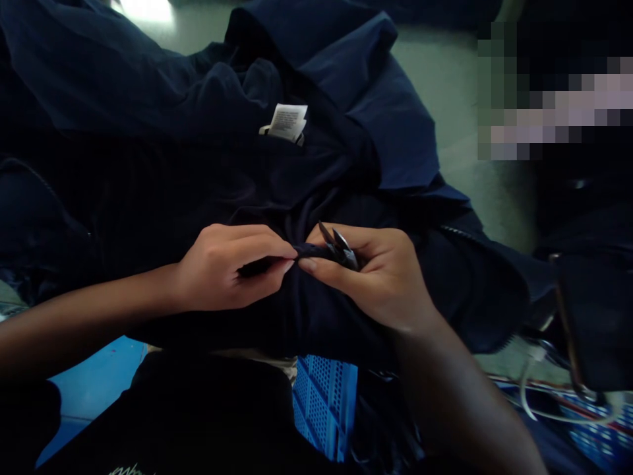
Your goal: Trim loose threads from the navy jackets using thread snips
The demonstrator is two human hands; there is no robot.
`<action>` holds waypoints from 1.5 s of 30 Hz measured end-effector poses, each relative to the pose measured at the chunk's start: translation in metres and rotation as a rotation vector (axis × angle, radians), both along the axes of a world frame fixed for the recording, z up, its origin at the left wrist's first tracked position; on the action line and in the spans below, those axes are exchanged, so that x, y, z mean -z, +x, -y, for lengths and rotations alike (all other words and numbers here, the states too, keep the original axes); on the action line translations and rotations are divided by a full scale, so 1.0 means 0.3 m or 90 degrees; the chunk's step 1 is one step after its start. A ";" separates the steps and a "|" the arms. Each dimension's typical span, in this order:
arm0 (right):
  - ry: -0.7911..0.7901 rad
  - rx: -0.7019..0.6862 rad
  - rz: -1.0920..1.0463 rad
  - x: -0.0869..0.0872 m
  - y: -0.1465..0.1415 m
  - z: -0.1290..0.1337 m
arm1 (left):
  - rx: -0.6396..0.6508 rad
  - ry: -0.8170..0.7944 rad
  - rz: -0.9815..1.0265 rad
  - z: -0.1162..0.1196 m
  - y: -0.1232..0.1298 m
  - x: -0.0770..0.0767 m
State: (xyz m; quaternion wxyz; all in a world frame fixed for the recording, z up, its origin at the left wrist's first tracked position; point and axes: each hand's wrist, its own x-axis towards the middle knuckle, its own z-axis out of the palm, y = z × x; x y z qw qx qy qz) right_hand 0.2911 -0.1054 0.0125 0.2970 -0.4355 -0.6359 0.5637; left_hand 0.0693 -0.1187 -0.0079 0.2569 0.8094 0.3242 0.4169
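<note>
Head view: left hand (227,267) and right hand (370,274) together near centre, just below, fingertips nearly meeting. Left pinches twisted fold of navy garment (316,165); right clamps small thread snips (339,247) against same fold, blades pointing up. White care label (285,122) at 12 o'clock. Zip (455,231) at 3 o'clock. Blue perforated mat (324,409) at 6 o'clock. White cable (534,389) at 4 o'clock.
</note>
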 end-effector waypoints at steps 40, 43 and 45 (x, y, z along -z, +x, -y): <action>-0.024 0.000 0.067 -0.009 -0.006 0.000 | -0.003 -0.236 0.075 0.013 0.003 0.004; -0.012 0.003 0.076 -0.007 -0.008 0.001 | -0.020 -0.150 0.039 0.013 0.003 0.011; -0.008 0.008 0.080 -0.004 -0.009 0.001 | -0.024 -0.104 0.020 0.010 0.000 0.011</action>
